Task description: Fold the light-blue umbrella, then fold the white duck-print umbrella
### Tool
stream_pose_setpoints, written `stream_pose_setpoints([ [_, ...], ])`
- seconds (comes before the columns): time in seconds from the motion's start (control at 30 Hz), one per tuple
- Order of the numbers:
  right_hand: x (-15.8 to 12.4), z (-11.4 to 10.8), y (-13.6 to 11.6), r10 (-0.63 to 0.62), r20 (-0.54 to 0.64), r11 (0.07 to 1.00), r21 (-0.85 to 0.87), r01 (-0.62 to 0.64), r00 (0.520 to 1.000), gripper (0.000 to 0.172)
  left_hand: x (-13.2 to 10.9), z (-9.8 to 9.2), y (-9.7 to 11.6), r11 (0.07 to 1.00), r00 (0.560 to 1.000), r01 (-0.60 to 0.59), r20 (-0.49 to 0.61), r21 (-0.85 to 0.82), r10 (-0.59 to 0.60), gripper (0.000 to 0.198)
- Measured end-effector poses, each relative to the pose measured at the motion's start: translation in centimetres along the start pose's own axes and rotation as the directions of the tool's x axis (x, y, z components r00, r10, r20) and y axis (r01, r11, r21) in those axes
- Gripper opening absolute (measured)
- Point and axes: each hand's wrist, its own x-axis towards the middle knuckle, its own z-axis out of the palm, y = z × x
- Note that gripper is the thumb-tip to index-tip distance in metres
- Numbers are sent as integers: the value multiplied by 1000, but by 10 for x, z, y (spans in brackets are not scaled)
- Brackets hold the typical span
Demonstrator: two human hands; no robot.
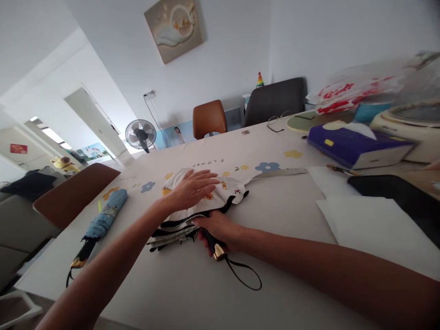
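A white folding umbrella (pixel 184 213) with black edging and small yellow prints lies collapsed on the table, its canopy loose in layered folds. Around its black handle, which has a gold end and a wrist strap, my right hand (pixel 220 229) is closed. My left hand (pixel 192 188) rests flat on top of the canopy, fingers stretched out. A pale strap (pixel 278 173) extends from the canopy toward the right. To the left, a blue folding umbrella (pixel 105 215) lies rolled up, its black handle pointing at the table's near edge.
On the right stand a purple tissue box (pixel 357 142), a cream round appliance (pixel 409 130), white paper sheets (pixel 381 224) and a black tray (pixel 398 197). Eyeglasses (pixel 277 123) lie at the back. Chairs (pixel 209 118) line the table (pixel 275 275); a fan (pixel 140 134) stands beyond.
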Motion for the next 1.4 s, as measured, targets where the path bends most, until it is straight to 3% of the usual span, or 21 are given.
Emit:
stream_pose_setpoints([
  [0.07, 0, 0, 0, -1, 9, 1000, 13, 1, 1000, 15, 7, 10, -6, 999, 997, 41, 71, 27, -43, 35],
  [0.17, 3, -2, 3, -23, 13, 999, 42, 22, 1000, 18, 0, 18, -23, 993, 992, 107, 61, 46, -109, 38],
  [0.33, 8, -6, 7, -13, 76, 1000, -21, 15, 997, 22, -31, 32, -35, 993, 986, 115, -118, -18, -116, 24],
  [0.47, 4, -10, -1, -38, 103, 996, 83, 30, 994, 18, -39, 48, -34, 993, 968, 121, -222, -14, -121, 29],
  [0.63, -2, -12, -18, 107, 211, 967, 204, -151, 972, 41, -38, 58, -35, 992, 944, 121, -306, -33, -125, 31],
  [0.77, 1, -13, -20, 107, 103, 989, 95, -117, 989, 29, -36, 59, -29, 991, 933, 128, -334, -47, -137, 33],
  [0.87, 0, -15, -20, 72, 63, 996, -49, -69, 995, 30, -35, 60, -36, 981, 909, 179, -367, -80, -196, 36],
  [0.93, -4, -16, -21, 69, 45, 993, -104, -64, 997, 33, -39, 60, -52, 943, 856, 301, -396, -143, -333, 38],
  [0.97, -6, -16, -22, 62, 29, 992, -111, -59, 998, 34, -43, 60, -62, 900, 804, 387, -405, -202, -436, 38],
  [1.0, -8, -16, -23, 48, 7, 993, -108, -47, 999, 33, -49, 59, -74, 836, 733, 474, -402, -276, -548, 36],
  [1.07, -10, -17, -23, 17, -46, 993, -112, -23, 999, 34, -62, 55, -98, 647, 544, 599, -352, -472, -761, 29],
  [1.13, -10, -20, -23, -14, -86, 988, -151, 1, 996, 37, -75, 48, -115, 556, 445, 619, -336, -555, -830, 28],
  [1.17, -8, -22, -22, -29, -92, 983, -185, 11, 995, 39, -80, 45, -119, 538, 417, 612, -342, -580, -842, 32],
  [1.27, -3, -28, -19, -88, -100, 969, -240, 62, 991, 44, -86, 33, -120, 541, 437, 444, -355, -714, -827, 45],
  [1.33, 0, -32, -17, -85, -110, 969, -240, 56, 990, 46, -84, 29, -112, 521, 501, 266, -345, -811, -794, 46],
  [1.4, 2, -34, -15, -80, -106, 967, -251, 51, 991, 46, -80, 28, -104, 486, 559, 176, -320, -856, -765, 43],
])
